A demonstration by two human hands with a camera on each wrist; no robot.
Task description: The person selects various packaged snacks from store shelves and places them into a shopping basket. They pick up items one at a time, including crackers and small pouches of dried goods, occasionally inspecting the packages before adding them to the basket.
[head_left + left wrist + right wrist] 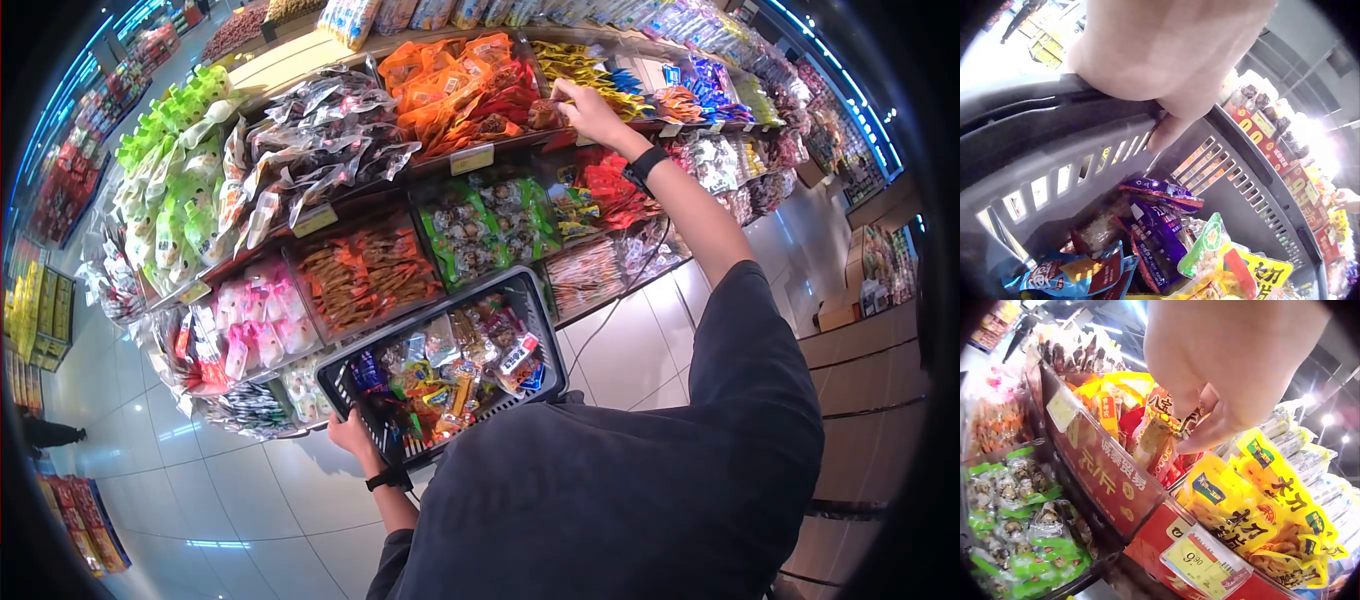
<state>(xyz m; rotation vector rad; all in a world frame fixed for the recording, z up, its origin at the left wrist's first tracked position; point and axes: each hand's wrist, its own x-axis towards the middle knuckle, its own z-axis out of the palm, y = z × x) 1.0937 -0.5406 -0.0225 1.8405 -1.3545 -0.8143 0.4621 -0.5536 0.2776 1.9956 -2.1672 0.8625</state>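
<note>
At the basket's left end, my left hand [350,434] grips the rim of a black basket [548,330]; in the left wrist view its thumb reaches over the inner wall. Mixed snack packets [460,375] lie in the basket, among them purple [1157,240], blue [1072,272] and yellow ones. My right hand [592,112] is over the upper shelf, at the border of the red-orange packets [500,105] and the yellow ones [1235,506]. It pinches a small clear packet with brown contents [1156,445] between thumb and fingers.
Lower bins hold green-edged packets [485,225], orange-brown sticks [365,275] and pink packets [262,315]. Dark packets [330,125] and green-white ones [180,190] fill the shelf's left side. A price tag [1204,562] is fixed on the shelf front. A thin cable hangs below my right wrist.
</note>
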